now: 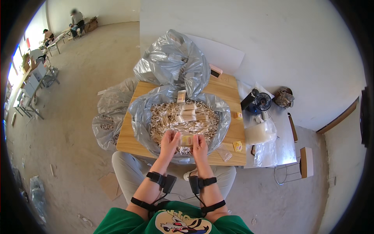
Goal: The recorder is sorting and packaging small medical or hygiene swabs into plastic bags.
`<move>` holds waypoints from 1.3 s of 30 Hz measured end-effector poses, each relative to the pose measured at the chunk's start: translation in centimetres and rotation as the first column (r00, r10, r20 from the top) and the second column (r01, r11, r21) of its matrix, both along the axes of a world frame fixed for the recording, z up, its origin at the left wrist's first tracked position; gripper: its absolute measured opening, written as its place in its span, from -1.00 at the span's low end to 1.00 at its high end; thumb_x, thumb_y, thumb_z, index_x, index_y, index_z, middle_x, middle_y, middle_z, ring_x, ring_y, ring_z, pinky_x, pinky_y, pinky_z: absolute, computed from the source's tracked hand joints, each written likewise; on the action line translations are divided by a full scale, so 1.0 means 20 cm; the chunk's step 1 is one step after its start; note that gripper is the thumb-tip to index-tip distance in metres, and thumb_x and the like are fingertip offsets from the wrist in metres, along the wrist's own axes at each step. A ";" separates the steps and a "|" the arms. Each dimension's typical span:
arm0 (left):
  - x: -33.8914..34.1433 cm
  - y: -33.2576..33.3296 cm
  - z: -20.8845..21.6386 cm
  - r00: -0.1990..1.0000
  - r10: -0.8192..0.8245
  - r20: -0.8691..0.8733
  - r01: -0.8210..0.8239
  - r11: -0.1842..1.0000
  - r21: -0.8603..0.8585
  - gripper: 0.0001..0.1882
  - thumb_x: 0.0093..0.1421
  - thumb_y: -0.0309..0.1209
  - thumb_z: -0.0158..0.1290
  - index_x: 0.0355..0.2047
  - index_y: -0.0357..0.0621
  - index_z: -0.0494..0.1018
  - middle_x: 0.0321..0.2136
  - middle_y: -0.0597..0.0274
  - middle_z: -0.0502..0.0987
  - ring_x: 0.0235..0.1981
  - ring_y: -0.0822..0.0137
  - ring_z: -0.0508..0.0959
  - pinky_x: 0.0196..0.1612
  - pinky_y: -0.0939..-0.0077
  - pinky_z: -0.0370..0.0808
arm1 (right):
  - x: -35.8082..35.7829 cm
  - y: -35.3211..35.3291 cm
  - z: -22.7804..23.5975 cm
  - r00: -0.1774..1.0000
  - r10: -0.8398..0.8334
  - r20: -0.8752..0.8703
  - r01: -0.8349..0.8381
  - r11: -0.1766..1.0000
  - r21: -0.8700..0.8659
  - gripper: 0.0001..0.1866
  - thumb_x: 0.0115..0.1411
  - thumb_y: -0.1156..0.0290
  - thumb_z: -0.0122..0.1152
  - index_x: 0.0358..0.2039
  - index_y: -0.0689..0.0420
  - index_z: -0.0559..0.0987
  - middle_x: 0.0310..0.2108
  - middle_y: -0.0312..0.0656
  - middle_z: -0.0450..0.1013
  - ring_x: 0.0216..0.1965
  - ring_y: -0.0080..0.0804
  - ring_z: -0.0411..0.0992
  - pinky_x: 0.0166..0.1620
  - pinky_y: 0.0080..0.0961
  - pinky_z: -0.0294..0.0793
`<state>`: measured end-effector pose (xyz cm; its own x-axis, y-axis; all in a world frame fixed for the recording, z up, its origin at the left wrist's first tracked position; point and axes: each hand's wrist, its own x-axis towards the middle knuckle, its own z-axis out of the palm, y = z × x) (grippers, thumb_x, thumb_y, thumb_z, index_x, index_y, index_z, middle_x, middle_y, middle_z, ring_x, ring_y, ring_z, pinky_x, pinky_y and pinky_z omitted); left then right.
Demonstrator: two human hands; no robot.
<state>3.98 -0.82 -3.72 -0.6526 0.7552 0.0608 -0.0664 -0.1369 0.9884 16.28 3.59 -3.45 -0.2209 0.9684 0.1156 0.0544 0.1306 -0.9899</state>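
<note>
Between my left hand (169,142) and my right hand (200,146) is a small clear packet (187,140) with a yellow label, gripped at both ends. It hangs over the near part of a heap of cotton swabs (163,117). The swabs lie loose in a grey plastic bag (138,113) spread open on the wooden table. Bundles of aligned swabs (187,115) rest on the heap's middle, and a filled packet (181,96) leans at its far edge.
A full, bunched grey bag (167,58) stands at the table's far side. Yellow labels (237,146) and a clear bag (224,153) lie right on the wooden table (126,138). A small fan (262,101) and plastic sleeves (260,133) occupy a side table. Other people (77,21) sit far left.
</note>
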 end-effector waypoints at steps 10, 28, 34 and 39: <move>0.03 -0.08 0.08 0.947 0.010 -0.321 -0.050 0.992 -0.118 -0.68 0.16 -0.29 0.06 -0.62 -0.28 0.37 -0.78 0.21 0.37 -0.74 0.46 0.37 -0.63 0.51 0.29 | -0.04 -0.06 -0.03 0.994 -0.106 -0.025 0.103 0.988 -0.116 -0.73 0.26 0.22 0.00 -0.39 0.19 0.39 -0.66 -0.36 0.27 -0.67 -0.70 0.19 -0.63 -0.70 0.19; -0.04 -0.06 -0.03 0.878 0.116 -0.465 -0.209 0.966 -0.154 -0.69 0.09 -0.31 0.11 -0.63 -0.29 0.34 -0.72 -0.07 0.35 -0.69 0.00 0.34 -0.57 0.31 0.31 | -0.04 -0.03 -0.06 0.947 -0.175 0.271 0.142 0.980 0.137 -0.69 0.26 0.22 -0.03 -0.47 0.21 0.43 -0.68 -0.13 0.34 -0.64 -0.32 0.31 -0.52 -0.42 0.28; -0.17 -0.04 0.00 0.865 0.143 -0.482 -0.277 0.935 -0.221 -0.69 0.09 -0.32 0.10 -0.63 -0.30 0.34 -0.72 -0.08 0.34 -0.67 -0.02 0.35 -0.56 0.29 0.30 | -0.04 0.06 -0.06 0.905 -0.319 0.282 0.224 0.920 0.322 -0.68 0.24 0.24 -0.02 -0.55 0.22 0.37 -0.68 0.06 0.28 -0.63 0.04 0.22 -0.53 -0.28 0.24; -0.25 0.01 -0.04 0.843 0.171 -0.509 -0.293 0.941 -0.169 -0.68 0.11 -0.32 0.09 -0.63 -0.30 0.32 -0.73 -0.06 0.34 -0.67 -0.04 0.33 -0.56 0.26 0.28 | -0.09 0.14 0.01 0.884 -0.244 0.399 0.146 0.955 0.260 -0.66 0.25 0.24 -0.03 -0.56 0.23 0.39 -0.70 0.00 0.27 -0.67 -0.08 0.21 -0.54 -0.31 0.23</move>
